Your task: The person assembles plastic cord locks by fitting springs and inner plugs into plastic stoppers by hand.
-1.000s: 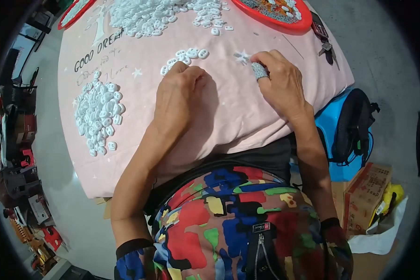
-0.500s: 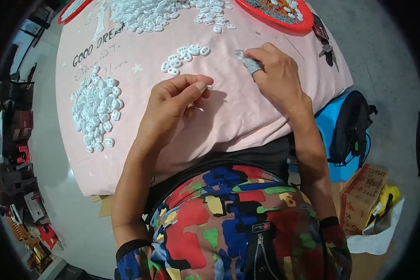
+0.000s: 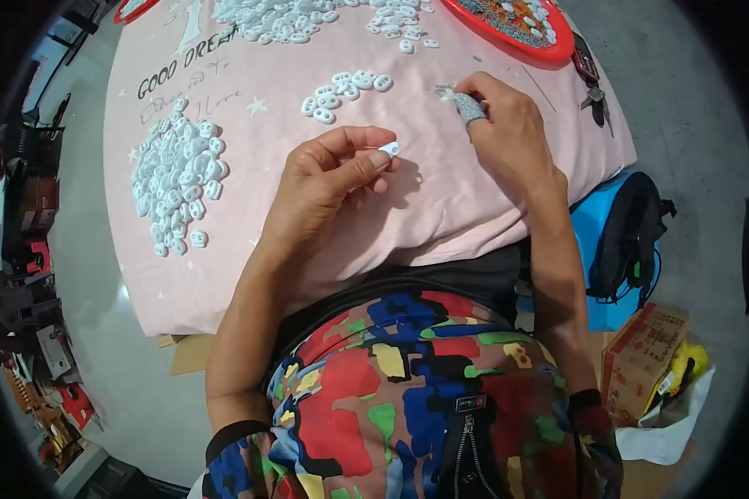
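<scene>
My left hand [image 3: 324, 179] pinches a small white oval plastic piece [image 3: 393, 150] between thumb and fingertips, just above the pink cloth. Over to the right, my right hand [image 3: 512, 129] rests low on the cloth, with its fingers bent together and a grey wrap [image 3: 470, 108] round one of them. Tiny silvery bits [image 3: 443, 89] show at its fingertips; whether they are gripped is too small to tell. A short curved row of white two-holed pieces [image 3: 328, 101] lies beyond my left hand. Farther left is a heap of the same pieces [image 3: 175, 175].
A larger white pile [image 3: 275, 18] spreads along the far side. At the far right stands a red tray [image 3: 549, 55] of small metal parts and some white pieces. Keys [image 3: 597, 98] lie at the cloth's right edge. Beside the table are a blue-and-black bag [image 3: 620, 241] and a cardboard box [image 3: 647, 353].
The view has shifted a little, so the table appears farther right and up. The white piece now shows more clearly beyond my left fingertips. My right hand stays by the silvery bits.
</scene>
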A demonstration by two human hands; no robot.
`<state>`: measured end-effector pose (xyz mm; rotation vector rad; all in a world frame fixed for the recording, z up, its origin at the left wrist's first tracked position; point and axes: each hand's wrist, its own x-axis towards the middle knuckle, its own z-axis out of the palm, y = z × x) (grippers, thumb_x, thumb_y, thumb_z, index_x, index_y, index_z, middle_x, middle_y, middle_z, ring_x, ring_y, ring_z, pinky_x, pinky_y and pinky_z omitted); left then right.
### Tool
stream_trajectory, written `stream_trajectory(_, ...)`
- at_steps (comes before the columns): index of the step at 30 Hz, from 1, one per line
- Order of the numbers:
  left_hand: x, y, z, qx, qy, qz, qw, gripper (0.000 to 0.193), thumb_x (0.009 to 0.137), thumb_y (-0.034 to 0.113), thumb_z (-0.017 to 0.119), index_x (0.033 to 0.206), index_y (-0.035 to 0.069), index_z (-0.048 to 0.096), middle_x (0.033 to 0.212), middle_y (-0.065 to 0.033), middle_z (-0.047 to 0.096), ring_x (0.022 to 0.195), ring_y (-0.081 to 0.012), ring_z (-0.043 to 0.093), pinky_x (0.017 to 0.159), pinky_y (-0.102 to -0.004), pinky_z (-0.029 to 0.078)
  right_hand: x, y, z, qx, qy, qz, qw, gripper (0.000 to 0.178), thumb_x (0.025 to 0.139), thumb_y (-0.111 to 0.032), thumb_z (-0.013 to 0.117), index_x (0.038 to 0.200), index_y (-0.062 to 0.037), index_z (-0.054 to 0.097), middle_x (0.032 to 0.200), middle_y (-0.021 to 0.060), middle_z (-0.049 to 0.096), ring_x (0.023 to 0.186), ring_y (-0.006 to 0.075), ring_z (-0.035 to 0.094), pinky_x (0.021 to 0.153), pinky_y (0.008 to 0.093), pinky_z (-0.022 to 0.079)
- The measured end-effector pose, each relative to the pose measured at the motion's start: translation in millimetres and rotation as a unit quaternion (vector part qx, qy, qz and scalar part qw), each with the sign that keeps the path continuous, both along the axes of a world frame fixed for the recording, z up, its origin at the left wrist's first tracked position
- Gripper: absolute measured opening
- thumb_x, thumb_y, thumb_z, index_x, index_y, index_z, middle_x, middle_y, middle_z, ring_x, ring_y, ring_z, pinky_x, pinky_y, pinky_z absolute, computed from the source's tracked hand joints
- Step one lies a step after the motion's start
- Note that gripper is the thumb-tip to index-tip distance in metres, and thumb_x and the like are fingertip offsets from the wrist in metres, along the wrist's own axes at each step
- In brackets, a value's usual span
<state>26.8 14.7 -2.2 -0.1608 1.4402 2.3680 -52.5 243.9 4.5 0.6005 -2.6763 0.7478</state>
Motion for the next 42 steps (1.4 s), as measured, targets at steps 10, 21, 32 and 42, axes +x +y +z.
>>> stream_trajectory(10,-2.3,-3.8,-6.9,-0.005,0.017,0.020,1.000,0.018,0.089,0.012,0.065,0.106,0.005,0.063,0.083,-0.0009,0.066,0.065,-0.0032,0.051,0.059,-0.0148,0.039,11.1,12.3,-4.4,-0.063,-0.035,-0.029,0.997,0.019,0.080,0.001,0.059,0.098,0.0004,0.064,0.079,0.0140,0.065,0.068,0.0176,0.061,0.065,0.0298,0.048)
stream_trajectory(21,-1.1,-3.8,-1.1,0.011,0.007,0.032,0.999,0.018,0.089,0.012,0.065,0.106,0.006,0.061,0.083,-0.0025,0.065,0.067,-0.0041,0.052,0.060,-0.0163,0.041,7.7,3.6,0.1,0.066,0.017,-0.027,0.997,0.018,0.079,-0.003,0.059,0.096,-0.0033,0.065,0.091,0.0153,0.064,0.082,0.0348,0.063,0.075,0.0409,0.048)
stream_trajectory(32,-0.2,-0.3,2.9,0.006,0.018,0.019,1.000,0.021,0.091,0.013,0.064,0.109,0.005,0.059,0.089,-0.0048,0.069,0.070,-0.0058,0.056,0.061,-0.0169,0.042,-0.6,-7.6,-2.3,0.112,0.031,0.028,0.993,0.018,0.080,-0.006,0.061,0.097,-0.0031,0.064,0.091,0.0156,0.064,0.083,0.0349,0.063,0.074,0.0423,0.048)
stream_trajectory(42,0.1,-8.6,-0.6,-0.001,0.012,-0.016,1.000,0.015,0.091,0.016,0.064,0.104,0.009,0.061,0.082,-0.0028,0.069,0.062,-0.0030,0.054,0.053,-0.0153,0.038,31.1,-15.2,15.4,-0.111,-0.168,0.051,0.978,0.019,0.081,0.005,0.054,0.099,0.0007,0.060,0.083,0.0049,0.062,0.072,0.0094,0.056,0.065,0.0244,0.045)
